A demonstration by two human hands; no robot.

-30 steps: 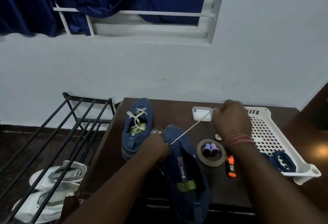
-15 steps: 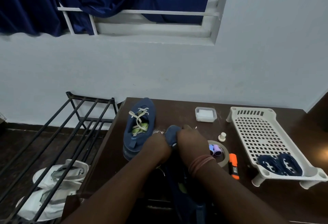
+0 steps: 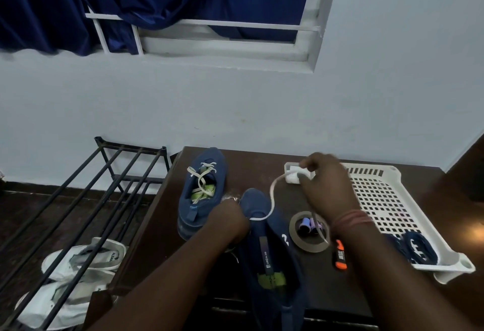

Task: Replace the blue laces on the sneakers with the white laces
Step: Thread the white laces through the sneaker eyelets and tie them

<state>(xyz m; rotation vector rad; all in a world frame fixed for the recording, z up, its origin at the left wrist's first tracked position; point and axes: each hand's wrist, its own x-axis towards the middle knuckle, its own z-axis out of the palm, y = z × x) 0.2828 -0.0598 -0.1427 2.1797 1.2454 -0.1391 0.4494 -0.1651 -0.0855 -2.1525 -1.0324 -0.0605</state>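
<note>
Both forearms are bare, with no sleeves in view. The right wrist wears a band of several reddish threads (image 3: 352, 219) wound round it. The left hand (image 3: 230, 219) shows nothing worn.

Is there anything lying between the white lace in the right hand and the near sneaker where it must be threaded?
Nothing visible blocks it. The white lace runs freely from the right hand to the near sneaker, which the left hand holds. The tape roll lies beside the sneaker, on its right.

Right hand (image 3: 324, 184) has pulled white lace (image 3: 272, 194) up again
</note>
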